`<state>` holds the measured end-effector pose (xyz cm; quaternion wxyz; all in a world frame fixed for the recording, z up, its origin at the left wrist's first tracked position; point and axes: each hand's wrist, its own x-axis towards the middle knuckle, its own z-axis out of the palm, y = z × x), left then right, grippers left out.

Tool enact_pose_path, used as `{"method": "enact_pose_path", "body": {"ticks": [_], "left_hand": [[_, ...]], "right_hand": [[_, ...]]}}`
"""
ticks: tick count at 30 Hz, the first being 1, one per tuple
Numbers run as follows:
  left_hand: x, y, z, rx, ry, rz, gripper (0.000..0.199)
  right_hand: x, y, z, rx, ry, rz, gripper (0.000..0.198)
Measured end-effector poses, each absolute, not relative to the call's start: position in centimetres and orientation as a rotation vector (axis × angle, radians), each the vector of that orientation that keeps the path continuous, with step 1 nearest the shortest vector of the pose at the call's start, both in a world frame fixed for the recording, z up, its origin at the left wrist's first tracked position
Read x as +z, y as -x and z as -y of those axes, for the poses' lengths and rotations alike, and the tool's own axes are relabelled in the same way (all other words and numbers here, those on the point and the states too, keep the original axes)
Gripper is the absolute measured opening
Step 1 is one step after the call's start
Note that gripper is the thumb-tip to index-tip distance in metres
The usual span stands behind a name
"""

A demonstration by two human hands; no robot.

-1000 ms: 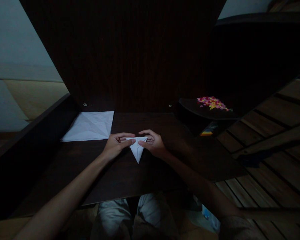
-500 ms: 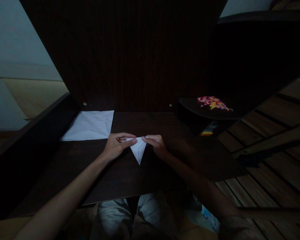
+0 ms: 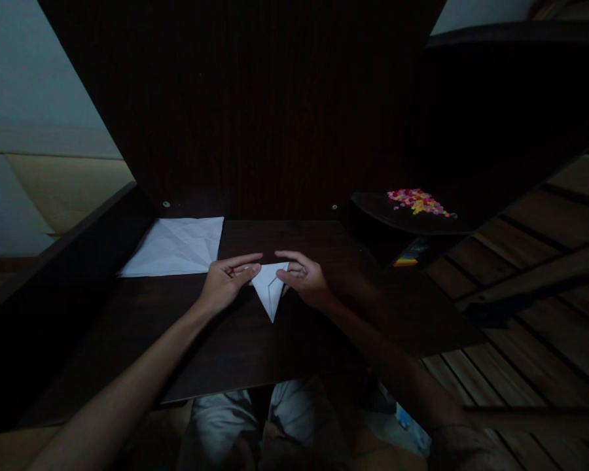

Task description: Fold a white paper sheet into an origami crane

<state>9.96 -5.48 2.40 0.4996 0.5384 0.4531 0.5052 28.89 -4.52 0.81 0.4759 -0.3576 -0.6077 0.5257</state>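
Observation:
A small folded piece of white paper (image 3: 269, 288), kite-like with its sharp point toward me, is held between both hands over the dark desk. My left hand (image 3: 226, 280) pinches its upper left corner, thumb on the front face. On the other side, my right hand (image 3: 304, 280) grips the upper right edge, its thumb pressed on the face beside a fold line. Both index fingers stretch out above the paper's top edge. Fingers behind the paper are partly hidden.
Creased white paper sheets (image 3: 177, 245) lie at the desk's back left. Several small pink, red and yellow pieces (image 3: 419, 201) are heaped on a low shelf (image 3: 373, 208) at right. A dark side panel (image 3: 69, 281) borders the left, and a slatted wooden surface (image 3: 530, 261) the right.
Both index fingers have lifted off the paper's top edge and straightened. My hands have shifted slightly apart, and the paper has moved a little to the left.

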Motion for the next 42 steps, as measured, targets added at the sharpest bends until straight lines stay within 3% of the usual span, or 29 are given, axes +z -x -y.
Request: {"method": "enact_pose_path", "body": {"ticks": [2,4,12,21,27,42], "left_hand": [[2.50,-9.93,5.45,1.270,-1.307,-1.118,0.042],[2.62,-9.92,5.48,1.280,-1.317,-1.115,0.037],[2.10,-10.31,5.63,1.198,-1.310,-1.013,0.049],[1.87,-10.51,5.73,1.244,-1.364,-0.928,0.055],[2.16,-10.41,5.88,1.247,-1.657,-1.082,0.021],[2.22,-10.57,5.83,1.303,-1.572,-1.158,0.044]], "right_hand": [[0.63,-28.91,4.46,1.336,0.805,1.486,0.049],[0.50,-28.96,4.34,1.311,0.787,1.503,0.054],[0.53,-28.99,3.86,1.156,0.905,1.450,0.033],[1.15,-28.69,3.94,1.207,0.951,1.362,0.029],[0.67,-28.71,4.08,1.152,0.858,1.387,0.036],[0.66,-29.33,4.21,0.972,0.903,1.611,0.035]]}}
